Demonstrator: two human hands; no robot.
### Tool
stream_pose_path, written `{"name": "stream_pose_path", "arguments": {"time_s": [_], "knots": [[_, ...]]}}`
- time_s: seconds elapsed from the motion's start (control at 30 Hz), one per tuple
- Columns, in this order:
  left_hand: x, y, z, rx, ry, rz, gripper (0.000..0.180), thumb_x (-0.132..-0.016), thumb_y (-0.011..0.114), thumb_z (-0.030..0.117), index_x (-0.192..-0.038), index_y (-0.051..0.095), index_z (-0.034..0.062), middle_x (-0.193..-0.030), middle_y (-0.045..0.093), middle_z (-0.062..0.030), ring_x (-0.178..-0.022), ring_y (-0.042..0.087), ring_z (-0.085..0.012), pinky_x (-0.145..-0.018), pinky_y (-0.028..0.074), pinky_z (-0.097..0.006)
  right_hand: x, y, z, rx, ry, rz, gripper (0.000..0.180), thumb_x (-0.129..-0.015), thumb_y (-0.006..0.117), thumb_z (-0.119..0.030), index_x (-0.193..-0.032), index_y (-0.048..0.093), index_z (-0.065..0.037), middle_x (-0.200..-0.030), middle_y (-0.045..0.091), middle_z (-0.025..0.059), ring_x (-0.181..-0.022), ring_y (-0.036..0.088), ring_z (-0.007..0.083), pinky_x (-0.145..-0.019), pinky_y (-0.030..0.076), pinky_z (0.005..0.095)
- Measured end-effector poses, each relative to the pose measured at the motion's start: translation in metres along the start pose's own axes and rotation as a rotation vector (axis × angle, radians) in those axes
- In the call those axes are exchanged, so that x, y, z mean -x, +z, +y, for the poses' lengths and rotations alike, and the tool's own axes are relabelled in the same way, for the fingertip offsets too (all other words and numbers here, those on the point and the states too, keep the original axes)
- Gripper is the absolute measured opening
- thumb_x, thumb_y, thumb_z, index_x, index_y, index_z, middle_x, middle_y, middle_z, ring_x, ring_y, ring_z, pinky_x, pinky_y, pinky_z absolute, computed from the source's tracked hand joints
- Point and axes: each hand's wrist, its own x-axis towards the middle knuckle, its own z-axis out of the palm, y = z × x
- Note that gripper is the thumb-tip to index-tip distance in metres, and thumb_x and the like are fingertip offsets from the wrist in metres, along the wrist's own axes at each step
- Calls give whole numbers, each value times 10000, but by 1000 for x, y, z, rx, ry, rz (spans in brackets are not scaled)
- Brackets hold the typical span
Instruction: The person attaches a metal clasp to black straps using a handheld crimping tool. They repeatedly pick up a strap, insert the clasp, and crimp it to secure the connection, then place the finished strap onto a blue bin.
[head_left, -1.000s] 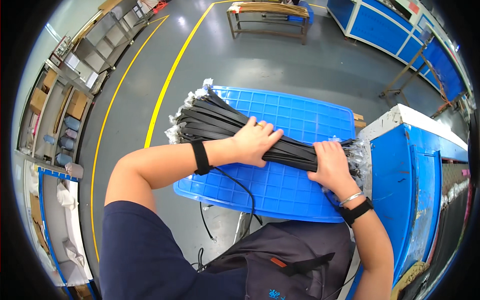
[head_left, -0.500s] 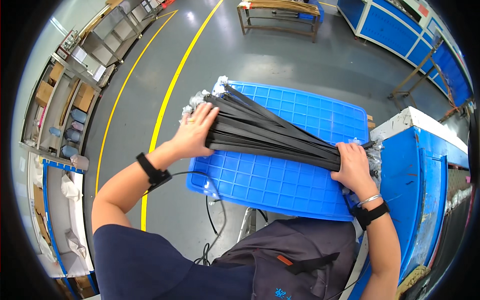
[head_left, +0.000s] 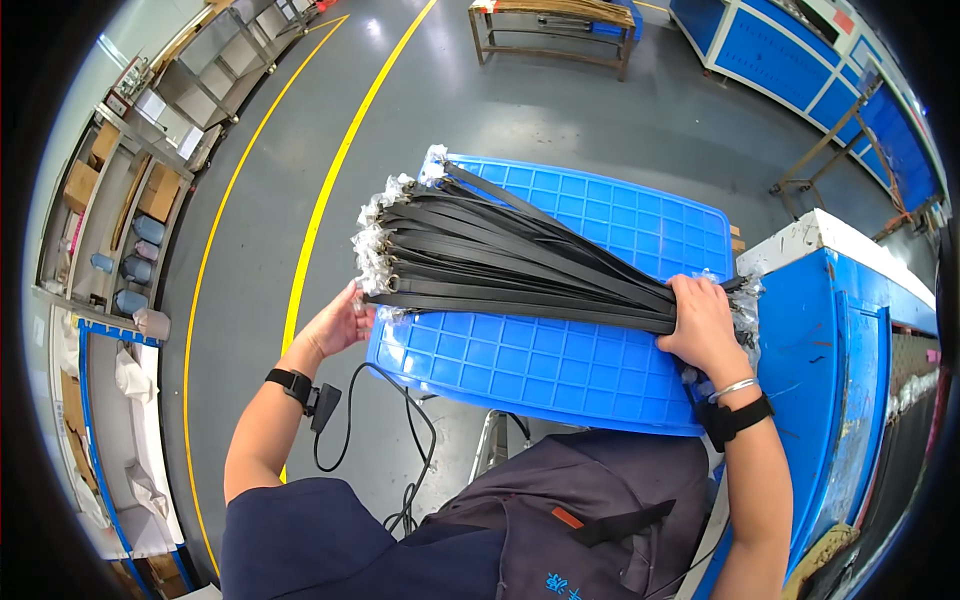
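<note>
Right hand (head_left: 703,318) gripping the flat black strap bundle (head_left: 520,262) at right, likely keeping it gathered | left hand (head_left: 338,322) at clear-plastic-wrapped tips (head_left: 374,250), fingers curled, grip unclear

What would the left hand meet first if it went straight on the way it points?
Going straight on, the left hand would most likely meet the whitish wrapped ends of the black straps first; depth is unclear here, and it may already touch them.
</note>
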Motion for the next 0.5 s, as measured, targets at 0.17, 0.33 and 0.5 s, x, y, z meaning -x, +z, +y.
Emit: {"name": "stream_pose_path", "arguments": {"time_s": [0.17,0.33,0.5], "knots": [[13,22,28,-202,333,259,254,-828,620,225,-989,460,111,-680,514,10,-582,516,-97,-510,430,-224,2,-2,-12,62,72,-11,836,-481,807,-246,-1213,453,-52,-1122,518,125,-1081,461,286,-950,330,414],[11,81,38,-224,438,574,323,-796,543,91,-1085,398,82,-649,496,-4,-453,447,-90,-352,325,-223,4,3,-20,42,52,78,835,-494,804,-277,-1222,452,-65,-1117,507,118,-1083,453,283,-969,312,452],[9,86,14,-1290,864,723,444,-797,596,213,-1172,442,32,-1158,442,-165,-1113,421,-302,-941,320,-474,6,8,-9,-62,20,115,781,-501,798,-280,-1180,480,-63,-1075,524,102,-1065,460,273,-970,314,449]]}}
